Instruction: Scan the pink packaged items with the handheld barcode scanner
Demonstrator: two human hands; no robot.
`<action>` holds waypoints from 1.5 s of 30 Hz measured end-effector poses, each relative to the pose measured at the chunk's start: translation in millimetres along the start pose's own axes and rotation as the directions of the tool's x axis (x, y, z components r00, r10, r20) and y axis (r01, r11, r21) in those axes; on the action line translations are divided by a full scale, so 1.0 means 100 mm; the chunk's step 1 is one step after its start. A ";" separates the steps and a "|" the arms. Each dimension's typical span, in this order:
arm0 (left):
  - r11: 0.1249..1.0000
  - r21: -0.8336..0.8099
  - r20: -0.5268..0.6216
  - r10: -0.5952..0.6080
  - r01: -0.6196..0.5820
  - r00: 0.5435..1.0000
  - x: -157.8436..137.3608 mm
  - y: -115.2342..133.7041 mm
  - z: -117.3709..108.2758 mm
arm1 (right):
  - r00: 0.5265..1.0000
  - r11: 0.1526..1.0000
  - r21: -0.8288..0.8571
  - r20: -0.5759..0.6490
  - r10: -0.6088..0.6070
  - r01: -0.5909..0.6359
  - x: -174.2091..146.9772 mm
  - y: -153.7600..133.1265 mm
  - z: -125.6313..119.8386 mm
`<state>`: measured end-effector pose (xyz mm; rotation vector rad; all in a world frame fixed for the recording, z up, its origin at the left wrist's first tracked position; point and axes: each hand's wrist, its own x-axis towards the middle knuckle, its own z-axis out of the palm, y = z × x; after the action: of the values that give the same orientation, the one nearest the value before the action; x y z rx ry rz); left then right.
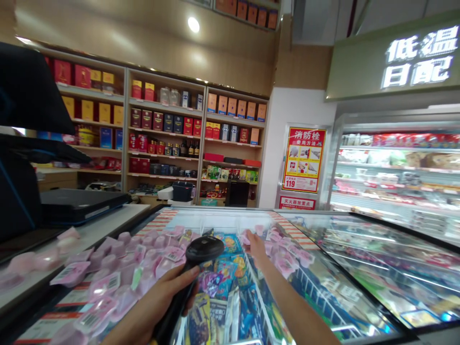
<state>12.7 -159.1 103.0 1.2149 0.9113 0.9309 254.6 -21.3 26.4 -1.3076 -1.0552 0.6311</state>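
Note:
My left hand [171,288] is closed around the handle of a black handheld barcode scanner [204,248], its head pointing away from me above the freezer. My right hand [255,245] stretches forward over the freezer, its fingers closed on a small pink jelly cup [246,236]; the fingertips are partly hidden. Just right of that hand lies a small pile of pink cups [285,258] on the glass. A larger heap of pink cups [143,256], some with barcode labels showing, spreads to the left of the scanner.
Below my hands, the freezer holds bagged frozen goods [217,311] between white wire dividers [257,292]. On the left counter stand a black monitor [32,86] and a flat black device [79,201]. Shelves of boxes [165,122] line the back; a lit refrigerated display [395,163] stands right.

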 end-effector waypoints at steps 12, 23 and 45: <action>1.000 0.004 0.007 0.014 -0.014 1.000 -0.05 -0.02 0.01 | 0.900 0.811 0.405 0.296 0.321 -0.423 -0.23 0.05 0.32; 1.000 -0.001 -0.045 -0.017 0.017 0.999 0.19 -0.06 -0.01 | 0.995 0.957 -0.287 -0.073 -0.071 0.048 -0.13 0.18 0.54; 0.998 -0.064 0.006 -0.004 0.004 1.000 0.08 -0.04 0.14 | 0.930 0.406 -0.901 -0.011 -0.368 0.150 -0.28 0.06 -0.23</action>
<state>29.4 -156.8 100.3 1.1599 0.8729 0.9462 263.9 -55.2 15.0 -1.9964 -1.4499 -0.4426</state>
